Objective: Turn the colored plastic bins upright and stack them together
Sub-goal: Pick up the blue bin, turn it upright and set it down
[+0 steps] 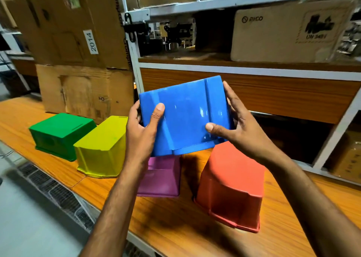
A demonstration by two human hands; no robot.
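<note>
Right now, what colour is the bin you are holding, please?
Blue bin, head view.

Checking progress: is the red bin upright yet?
No. The red bin sits upside down on the table, rim down, closed base facing up.

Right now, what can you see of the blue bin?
The blue bin is glossy moulded plastic, lifted off the table, its closed bottom tilted towards the camera, opening facing away. A raised ridge runs along its right side. The left hand and right hand grip opposite sides, thumbs on the bottom. It hangs above the purple bin and red bin.
</note>
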